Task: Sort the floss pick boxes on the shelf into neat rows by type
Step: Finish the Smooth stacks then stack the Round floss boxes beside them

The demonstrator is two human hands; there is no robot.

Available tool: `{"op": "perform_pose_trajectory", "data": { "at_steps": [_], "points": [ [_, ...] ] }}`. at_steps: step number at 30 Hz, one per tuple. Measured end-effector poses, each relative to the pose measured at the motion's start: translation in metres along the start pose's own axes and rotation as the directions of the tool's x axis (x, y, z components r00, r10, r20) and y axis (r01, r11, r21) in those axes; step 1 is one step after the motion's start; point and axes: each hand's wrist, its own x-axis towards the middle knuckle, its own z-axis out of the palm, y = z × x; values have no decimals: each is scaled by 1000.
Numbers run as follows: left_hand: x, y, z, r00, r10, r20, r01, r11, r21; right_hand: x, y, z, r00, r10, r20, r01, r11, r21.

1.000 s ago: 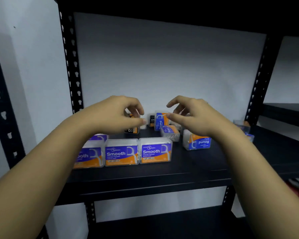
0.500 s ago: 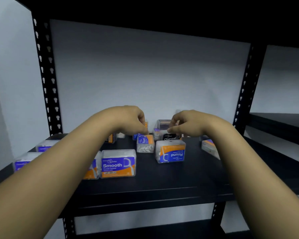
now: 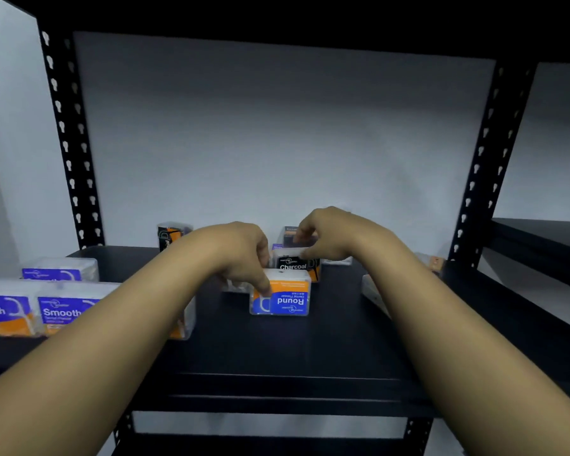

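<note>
On the black shelf [image 3: 310, 350], an upside-down blue and orange "Round" box [image 3: 285, 296] sits at the centre. My left hand [image 3: 244, 255] curls over its top left corner, fingers against it. Just behind stands a black "Charcoal" box [image 3: 293, 264], and my right hand [image 3: 333, 236] pinches its clear lid from above. Three "Smooth" boxes sit at the left: two side by side in front [image 3: 61, 312] [image 3: 4, 314], a third [image 3: 58, 269] behind them. A second dark box [image 3: 170, 236] stands on end at the back.
Another box [image 3: 290, 231] shows behind the Charcoal one, half hidden by my right hand. A clear box [image 3: 374, 291] lies under my right forearm, and one more [image 3: 434, 262] by the right upright [image 3: 481, 159]. A neighbouring shelf [image 3: 547, 232] is at the right.
My left hand has come forward from the back boxes onto the Round box. My right hand stays pinched on the Charcoal box. The view has shifted right.
</note>
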Motion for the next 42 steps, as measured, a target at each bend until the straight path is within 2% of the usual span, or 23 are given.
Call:
{"op": "perform_pose_trajectory", "data": {
  "at_steps": [3,8,14,19,22,25,28,31,35,39,42],
  "points": [
    [7,6,11,999,-19,30,22,995,-98,9,4,9,997,-53,53,55,998,-22],
    [16,19,19,1000,-18,-4,17,979,-203,20,15,5,994,-92,58,92,996,6],
    [26,46,33,999,42,-29,-48,976,-213,14,46,-13,989,-47,140,47,999,4],
    [30,69,40,992,121,-30,-124,954,-273,5,72,-17,991,-2,135,5,1000,-20],
    [29,74,30,990,136,-26,-136,914,-383,3,87,-20,987,49,153,-51,999,12],
    [30,67,11,987,93,-131,-146,864,-482,3,96,-22,985,82,155,-97,991,93],
    [43,55,-3,972,-9,-236,-91,908,-409,6,96,-28,984,91,151,-112,984,136],
    [67,48,-6,956,-72,-286,-20,952,-305,12,90,-33,984,87,157,-110,983,145],
    [102,49,-6,953,-160,-257,100,967,-233,22,83,-35,993,66,93,-77,989,124],
    [122,48,10,950,-186,-250,169,982,-88,37,77,-23,1000,13,-24,-10,989,149],
    [125,47,31,950,-183,-254,192,981,11,48,75,-12,999,-5,-43,10,993,114]
  ]
}}
